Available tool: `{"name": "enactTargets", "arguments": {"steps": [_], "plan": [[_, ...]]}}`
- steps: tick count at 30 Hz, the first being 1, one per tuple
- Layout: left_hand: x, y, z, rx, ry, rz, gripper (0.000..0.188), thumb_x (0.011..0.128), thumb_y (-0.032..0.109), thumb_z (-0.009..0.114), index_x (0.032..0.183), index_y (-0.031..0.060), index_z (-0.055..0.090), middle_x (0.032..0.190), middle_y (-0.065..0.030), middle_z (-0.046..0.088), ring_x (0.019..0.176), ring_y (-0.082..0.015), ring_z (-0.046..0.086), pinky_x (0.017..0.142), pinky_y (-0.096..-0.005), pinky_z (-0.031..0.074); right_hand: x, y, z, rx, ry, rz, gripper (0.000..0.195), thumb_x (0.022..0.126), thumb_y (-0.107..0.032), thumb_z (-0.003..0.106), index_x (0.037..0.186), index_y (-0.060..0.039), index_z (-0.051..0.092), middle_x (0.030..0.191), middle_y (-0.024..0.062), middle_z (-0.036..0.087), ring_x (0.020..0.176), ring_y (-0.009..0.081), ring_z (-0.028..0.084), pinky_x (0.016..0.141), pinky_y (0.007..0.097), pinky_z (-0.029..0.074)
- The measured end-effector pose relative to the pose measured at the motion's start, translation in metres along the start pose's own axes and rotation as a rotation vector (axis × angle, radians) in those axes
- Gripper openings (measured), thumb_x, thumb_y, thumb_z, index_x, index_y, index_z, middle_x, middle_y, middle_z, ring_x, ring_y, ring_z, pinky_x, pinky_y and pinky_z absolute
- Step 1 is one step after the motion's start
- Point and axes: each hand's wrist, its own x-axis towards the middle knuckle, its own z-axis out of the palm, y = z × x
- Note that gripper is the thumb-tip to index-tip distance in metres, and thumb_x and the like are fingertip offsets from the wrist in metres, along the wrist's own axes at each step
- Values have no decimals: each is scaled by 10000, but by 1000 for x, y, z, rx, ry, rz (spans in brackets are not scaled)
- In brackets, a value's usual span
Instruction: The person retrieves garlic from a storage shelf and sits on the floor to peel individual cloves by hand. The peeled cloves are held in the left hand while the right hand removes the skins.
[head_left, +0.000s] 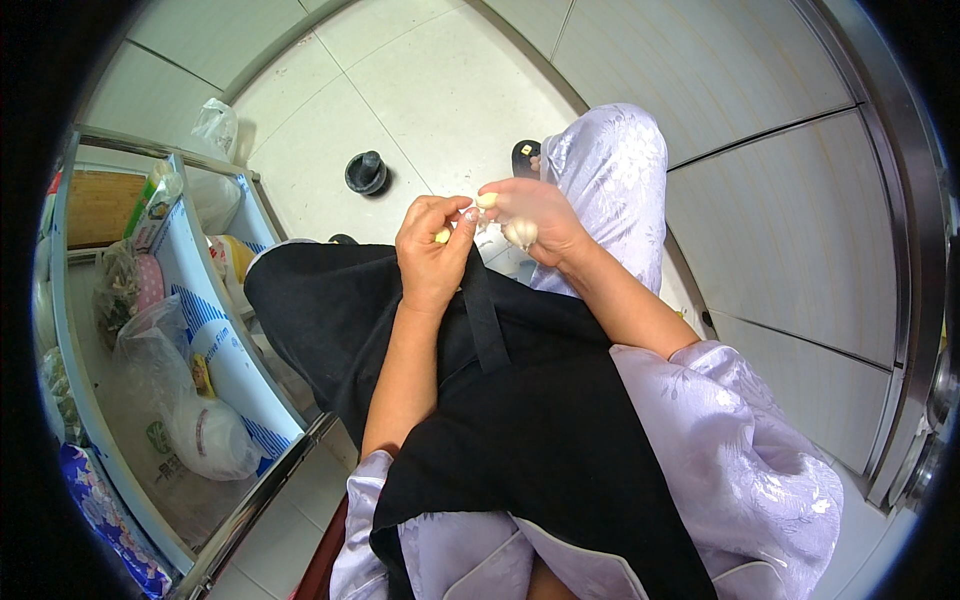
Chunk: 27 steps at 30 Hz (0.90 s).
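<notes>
My right hand (544, 217) cups a partly broken garlic bulb (520, 233) in its palm, while its fingertips pinch a pale garlic clove (487, 200). Close beside it, my left hand (435, 247) has a yellowish clove (442, 235) tucked under its curled fingers. Bits of papery skin (482, 220) show between the fingertips of both hands. Both hands are above my lap, over a black apron (525, 420). On the floor beyond them stands a dark stone mortar (366, 178) with the pestle (371, 160) inside.
At the left is a metal-framed rack (180, 159) with blue-and-white panels, holding plastic bags (214, 439), packets and a wooden board (103, 208). A white plastic bag (216, 129) sits behind it on the tiled floor (405, 82). Pale cabinet doors (780, 217) line the right side.
</notes>
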Motion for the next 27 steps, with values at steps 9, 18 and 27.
{"name": "enactTargets", "arguments": {"steps": [9, 18, 27], "plan": [[-4, -5, -1, 27, -37, -18, 113, 703, 27, 678, 802, -3, 634, 721, -83, 571, 620, -150, 542, 556, -247, 432, -2, -3, 9, -238, 59, -13, 259, 804, -85, 578, 1010, 73, 576, 889, 118, 611, 793, 153, 596, 690, 244, 472], [-4, -1, 0, 86, -59, 35, 68, 714, 13, 646, 760, -4, 598, 683, -81, 557, 584, -166, 536, 541, -261, 435, -5, -5, 13, -281, 64, -31, 248, 794, -79, 580, 987, 78, 580, 881, 112, 607, 784, 147, 585, 677, 239, 462], [-4, 0, 2, 106, -102, 116, 74, 708, 16, 632, 750, 1, 572, 681, -81, 549, 571, -176, 538, 524, -270, 440, 1, 3, 5, -39, 75, 25, 150, 801, -87, 590, 898, 27, 581, 820, 96, 590, 690, 147, 576, 578, 241, 462]]}}
